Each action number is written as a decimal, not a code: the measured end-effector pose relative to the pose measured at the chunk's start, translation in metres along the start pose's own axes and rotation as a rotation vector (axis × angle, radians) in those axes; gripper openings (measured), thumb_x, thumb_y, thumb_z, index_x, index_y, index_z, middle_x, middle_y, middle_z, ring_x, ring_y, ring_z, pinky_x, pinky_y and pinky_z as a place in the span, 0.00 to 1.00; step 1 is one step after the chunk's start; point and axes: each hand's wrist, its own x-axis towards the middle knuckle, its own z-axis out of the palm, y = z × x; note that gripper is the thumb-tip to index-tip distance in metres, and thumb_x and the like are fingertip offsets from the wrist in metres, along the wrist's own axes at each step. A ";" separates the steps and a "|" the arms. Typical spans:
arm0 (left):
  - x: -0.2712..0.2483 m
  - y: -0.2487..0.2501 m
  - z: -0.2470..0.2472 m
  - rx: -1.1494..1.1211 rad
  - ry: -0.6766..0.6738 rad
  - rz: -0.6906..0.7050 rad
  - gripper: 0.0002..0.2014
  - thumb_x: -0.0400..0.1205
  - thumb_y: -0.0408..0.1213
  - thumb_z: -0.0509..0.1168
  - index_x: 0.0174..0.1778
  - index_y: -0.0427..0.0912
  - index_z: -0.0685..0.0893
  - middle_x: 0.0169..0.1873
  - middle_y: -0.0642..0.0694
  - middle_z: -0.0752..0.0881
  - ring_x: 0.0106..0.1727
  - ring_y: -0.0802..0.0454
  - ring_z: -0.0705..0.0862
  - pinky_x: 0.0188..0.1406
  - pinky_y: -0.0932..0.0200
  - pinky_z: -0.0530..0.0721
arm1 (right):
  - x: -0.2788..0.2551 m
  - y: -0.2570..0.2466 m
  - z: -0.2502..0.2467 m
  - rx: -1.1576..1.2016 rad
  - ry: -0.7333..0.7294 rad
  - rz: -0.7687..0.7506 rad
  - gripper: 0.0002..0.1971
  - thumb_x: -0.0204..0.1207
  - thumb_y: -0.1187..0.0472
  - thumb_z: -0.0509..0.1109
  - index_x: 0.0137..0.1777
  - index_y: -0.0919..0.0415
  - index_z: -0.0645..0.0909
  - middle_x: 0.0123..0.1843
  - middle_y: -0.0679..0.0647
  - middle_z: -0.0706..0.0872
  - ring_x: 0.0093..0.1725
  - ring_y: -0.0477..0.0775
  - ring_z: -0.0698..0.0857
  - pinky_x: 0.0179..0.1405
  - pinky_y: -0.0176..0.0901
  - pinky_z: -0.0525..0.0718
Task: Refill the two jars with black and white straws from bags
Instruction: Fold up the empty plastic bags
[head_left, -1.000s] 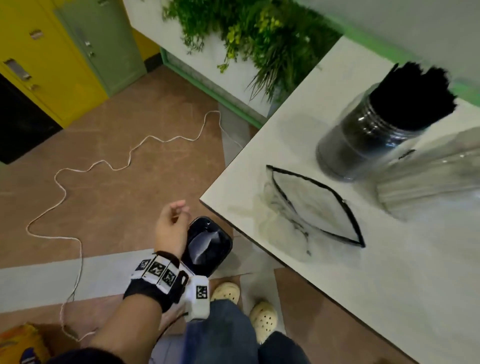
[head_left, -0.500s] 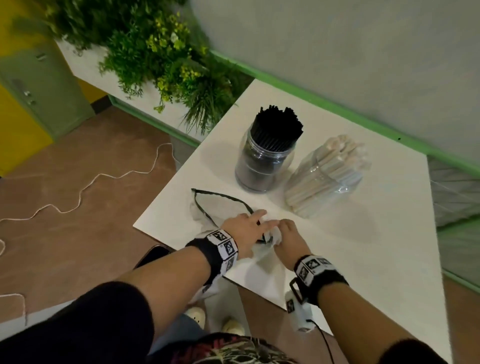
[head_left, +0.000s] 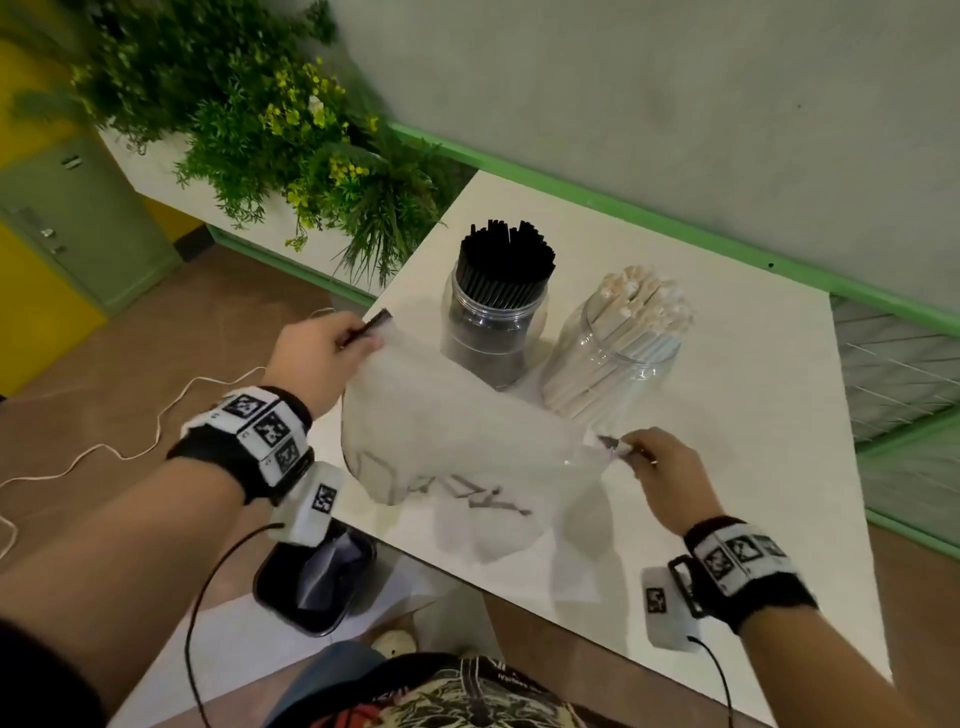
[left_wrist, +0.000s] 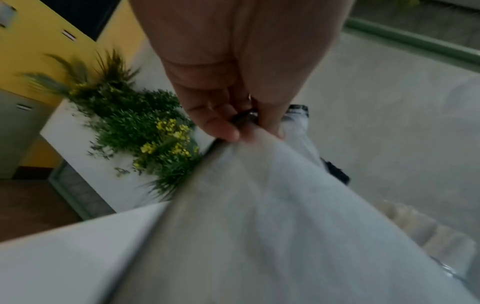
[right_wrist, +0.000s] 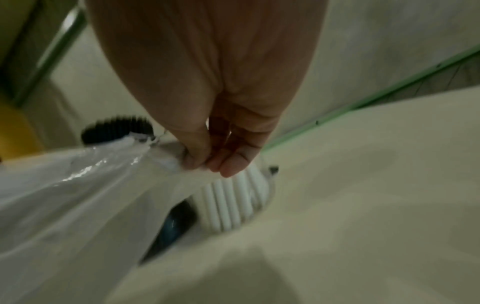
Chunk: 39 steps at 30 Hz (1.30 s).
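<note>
Clear plastic, stretched wide across the middle of the head view: an empty bag (head_left: 457, 447) held up off the white table (head_left: 727, 467) between two hands. The left hand (head_left: 317, 358), left of centre, has its grip pinched on the bag's dark zip edge, and the left wrist view confirms thumb and fingers clamped on that strip. The right hand (head_left: 660, 467), lower right, pinches the opposite corner, fingertips (right_wrist: 228, 166) pressed together on the film.

Behind the bag, upper centre, the clear jar of black straws (head_left: 496, 306) stands upright and packed full. Just beside it to the right, the jar of white straws (head_left: 618, 348) looks equally full and leans away to the right. No loose straws show on the table, and none show inside the bag.

So the refilling itself looks finished on both colours. What seems left is tidying: this spent bag wants disposing of, and a black bin (head_left: 317, 582) sits on the floor at lower left, just off the table's edge.
</note>
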 end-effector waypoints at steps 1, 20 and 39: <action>0.000 -0.002 -0.002 0.018 -0.023 -0.037 0.10 0.81 0.46 0.66 0.39 0.45 0.81 0.33 0.47 0.83 0.39 0.47 0.79 0.35 0.57 0.72 | 0.003 0.001 -0.017 -0.004 0.046 -0.006 0.07 0.74 0.74 0.70 0.45 0.64 0.86 0.40 0.53 0.82 0.41 0.58 0.82 0.46 0.44 0.77; -0.102 -0.084 0.065 -0.310 -0.383 -0.739 0.30 0.71 0.68 0.67 0.54 0.45 0.77 0.53 0.42 0.86 0.49 0.45 0.85 0.48 0.50 0.82 | -0.068 -0.033 0.107 -0.474 -0.568 -0.165 0.41 0.74 0.34 0.64 0.82 0.50 0.55 0.85 0.51 0.50 0.84 0.56 0.48 0.81 0.53 0.58; -0.108 -0.098 0.073 -0.629 -0.136 -0.900 0.14 0.82 0.41 0.68 0.37 0.37 0.73 0.31 0.39 0.72 0.26 0.47 0.71 0.11 0.70 0.71 | -0.085 0.000 0.047 -0.146 -0.299 -0.339 0.24 0.76 0.59 0.52 0.67 0.58 0.81 0.62 0.56 0.85 0.62 0.59 0.80 0.65 0.48 0.78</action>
